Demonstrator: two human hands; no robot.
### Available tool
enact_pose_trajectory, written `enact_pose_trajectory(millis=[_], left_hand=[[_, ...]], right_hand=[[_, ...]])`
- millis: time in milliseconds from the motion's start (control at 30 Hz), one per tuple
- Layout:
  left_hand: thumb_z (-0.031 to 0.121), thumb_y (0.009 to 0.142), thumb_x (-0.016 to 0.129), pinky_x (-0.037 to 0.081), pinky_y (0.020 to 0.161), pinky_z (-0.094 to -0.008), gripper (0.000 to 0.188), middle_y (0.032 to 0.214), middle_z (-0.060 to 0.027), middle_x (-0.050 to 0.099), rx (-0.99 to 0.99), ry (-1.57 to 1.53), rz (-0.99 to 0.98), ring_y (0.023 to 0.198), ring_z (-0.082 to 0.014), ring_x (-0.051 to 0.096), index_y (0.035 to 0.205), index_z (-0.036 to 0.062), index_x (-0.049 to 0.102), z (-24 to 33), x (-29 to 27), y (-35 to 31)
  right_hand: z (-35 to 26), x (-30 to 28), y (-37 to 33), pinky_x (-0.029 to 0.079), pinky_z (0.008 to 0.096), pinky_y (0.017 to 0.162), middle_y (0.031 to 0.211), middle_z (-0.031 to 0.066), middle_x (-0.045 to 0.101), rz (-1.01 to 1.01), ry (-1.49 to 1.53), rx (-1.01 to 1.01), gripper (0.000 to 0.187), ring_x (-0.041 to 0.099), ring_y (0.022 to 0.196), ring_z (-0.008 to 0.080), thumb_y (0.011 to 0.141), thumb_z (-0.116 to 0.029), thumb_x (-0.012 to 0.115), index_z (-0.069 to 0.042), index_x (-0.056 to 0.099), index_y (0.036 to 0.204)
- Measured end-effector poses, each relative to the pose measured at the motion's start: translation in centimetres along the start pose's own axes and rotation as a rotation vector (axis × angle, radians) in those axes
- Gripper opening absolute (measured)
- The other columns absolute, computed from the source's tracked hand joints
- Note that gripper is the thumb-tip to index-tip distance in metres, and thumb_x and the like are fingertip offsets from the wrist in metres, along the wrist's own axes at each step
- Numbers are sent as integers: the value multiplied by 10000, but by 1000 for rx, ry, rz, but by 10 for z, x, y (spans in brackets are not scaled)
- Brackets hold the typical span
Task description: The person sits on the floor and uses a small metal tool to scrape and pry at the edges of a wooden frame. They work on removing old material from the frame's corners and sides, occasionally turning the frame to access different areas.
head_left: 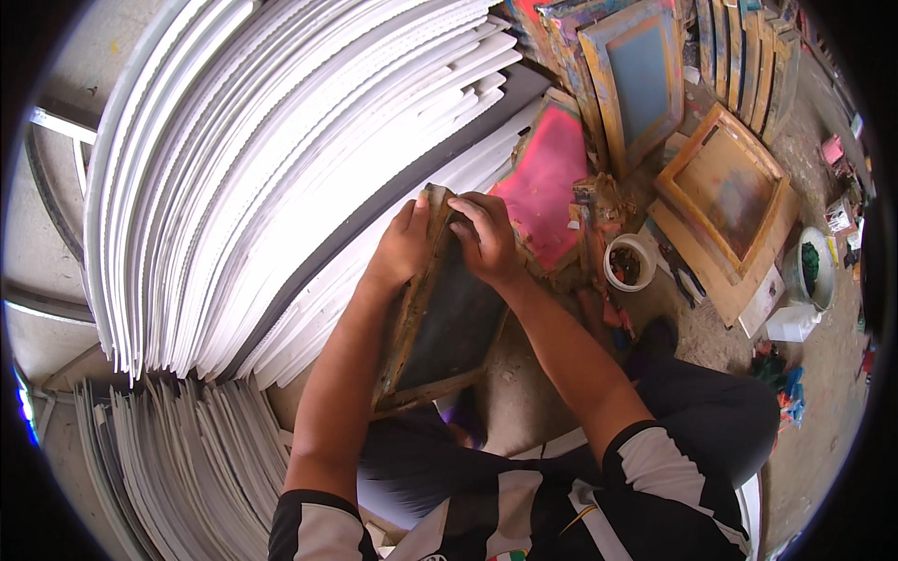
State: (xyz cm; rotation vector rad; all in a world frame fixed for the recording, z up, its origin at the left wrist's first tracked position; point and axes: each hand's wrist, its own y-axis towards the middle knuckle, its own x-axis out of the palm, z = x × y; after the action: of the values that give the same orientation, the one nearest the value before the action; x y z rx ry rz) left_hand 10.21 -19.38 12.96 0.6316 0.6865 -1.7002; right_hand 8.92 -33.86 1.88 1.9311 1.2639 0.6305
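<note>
A wooden screen-printing frame (pixel 447 327) with dark mesh stands tilted in front of me, its lower end near my lap. My left hand (pixel 402 245) grips the long left side near the upper corner, thumb up along the wood. Curled over that same upper end is my right hand (pixel 488 236), its fingers bent against the rim and mesh. Whatever the right fingertips may pinch there is too small to make out. Stained, worn wood shows along the frame's edges.
Tall stacks of white sheets (pixel 281 159) fill the left. A pink-meshed frame (pixel 552 187) leans beyond my hands. To the right are a frame with grey mesh (pixel 644 79), a wooden frame on a board (pixel 734 192), a white tub (pixel 629 264) and a bowl with green contents (pixel 812 271).
</note>
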Motion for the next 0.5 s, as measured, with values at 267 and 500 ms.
enact_pose_trajectory(millis=[267,500], left_hand=[[482,1117,321,403,1077,-395,580,1274,-247,639,-64,-38,-22,1236,-346,582,1334,3,567,-15,-16,2],[498,1113,326,380,1100,-389,599,1302,-230,635,-119,-84,-44,1253,-331,566,1366,6,556,-16,-18,4]], right_hand=[[7,30,-1,487,396,898,1064,115,622,75,88,45,210,587,1017,302,834,-17,763,-86,716,1027],[10,32,5,465,414,838,931,98,596,17,75,107,107,579,942,311,874,-87,720,-79,653,957]])
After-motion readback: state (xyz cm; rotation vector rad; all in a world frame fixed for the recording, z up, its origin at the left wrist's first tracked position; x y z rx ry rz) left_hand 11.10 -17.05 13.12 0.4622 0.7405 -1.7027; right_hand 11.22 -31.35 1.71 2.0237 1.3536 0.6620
